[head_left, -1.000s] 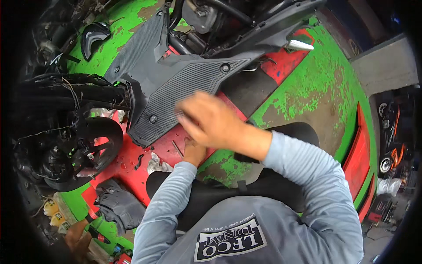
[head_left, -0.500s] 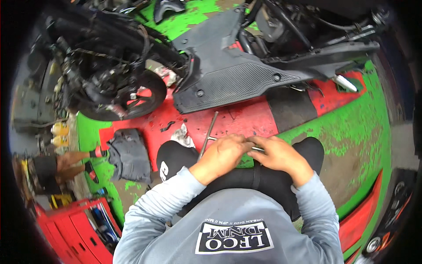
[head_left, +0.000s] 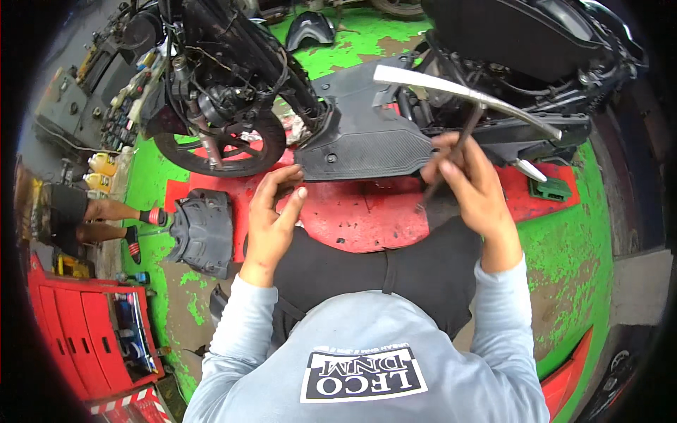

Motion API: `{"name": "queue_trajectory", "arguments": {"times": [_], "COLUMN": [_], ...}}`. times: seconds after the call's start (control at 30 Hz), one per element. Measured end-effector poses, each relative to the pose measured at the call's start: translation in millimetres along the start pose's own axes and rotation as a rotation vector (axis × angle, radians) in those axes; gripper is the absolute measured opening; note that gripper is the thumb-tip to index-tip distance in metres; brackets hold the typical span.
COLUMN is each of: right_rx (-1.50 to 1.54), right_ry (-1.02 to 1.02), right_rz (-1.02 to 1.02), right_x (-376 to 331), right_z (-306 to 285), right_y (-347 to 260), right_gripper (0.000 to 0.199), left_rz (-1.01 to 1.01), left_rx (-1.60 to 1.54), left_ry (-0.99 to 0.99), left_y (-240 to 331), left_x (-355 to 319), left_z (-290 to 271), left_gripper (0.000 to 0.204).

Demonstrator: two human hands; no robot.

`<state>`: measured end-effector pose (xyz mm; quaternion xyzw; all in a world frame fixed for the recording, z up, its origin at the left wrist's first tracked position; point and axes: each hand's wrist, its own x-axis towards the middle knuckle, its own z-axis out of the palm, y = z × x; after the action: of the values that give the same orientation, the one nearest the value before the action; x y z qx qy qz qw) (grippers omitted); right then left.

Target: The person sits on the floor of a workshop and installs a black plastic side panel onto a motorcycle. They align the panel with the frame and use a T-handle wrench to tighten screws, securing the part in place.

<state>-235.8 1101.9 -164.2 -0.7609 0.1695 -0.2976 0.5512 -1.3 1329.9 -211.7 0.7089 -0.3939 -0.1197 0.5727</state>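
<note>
My right hand grips the shaft of a metal T-handle wrench between thumb and fingers. Its shiny crossbar is raised toward the view, and the dark shaft slants down to a tip below my fingers. My left hand is held up on the other side, empty, its thumb and curled fingers apart. Beyond both hands stands a partly stripped scooter, with its front wheel at left and a grey-black textured footboard panel in the middle. Neither hand visibly touches the scooter.
A black plastic fairing lies on the floor at left, near another person's legs. A red tool cabinet stands lower left, with yellow jugs farther back. On the red mat, a green object lies at right.
My hands have parted from being together over my lap. The right has lifted the wrench up and rightward; the left has moved up and leftward, empty. My view has shifted.
</note>
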Motion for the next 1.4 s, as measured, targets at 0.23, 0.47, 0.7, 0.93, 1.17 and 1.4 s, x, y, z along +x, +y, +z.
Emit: {"name": "queue_trajectory", "arguments": {"times": [0.23, 0.47, 0.7, 0.93, 1.17, 1.4], "right_rx": [-0.108, -0.314, -0.253, -0.231, -0.569, -0.662], "right_ry": [0.204, 0.306, 0.333, 0.225, 0.338, 0.4], "right_rz": [-0.106, -0.153, -0.144, -0.134, -0.128, -0.092], "right_x": [53, 56, 51, 53, 56, 66], "right_z": [-44, -53, -55, -60, -45, -43], "right_y": [-1, 53, 74, 76, 61, 56], "right_gripper": [0.021, 0.018, 0.019, 0.015, 0.027, 0.032], "left_rz": [-0.005, 0.209, 0.348, 0.346, 0.354, 0.272], "left_rx": [-0.047, -0.066, 0.205, 0.263, 0.107, -0.004], "left_ry": [-0.366, -0.426, -0.473, -0.468, -0.368, -0.337], "left_y": [-40, -45, -56, -65, -50, 19], "left_x": [28, 68, 89, 91, 94, 120], "left_z": [80, 191, 239, 247, 245, 240], "left_gripper": [0.037, 0.042, 0.056, 0.058, 0.052, 0.031]}}
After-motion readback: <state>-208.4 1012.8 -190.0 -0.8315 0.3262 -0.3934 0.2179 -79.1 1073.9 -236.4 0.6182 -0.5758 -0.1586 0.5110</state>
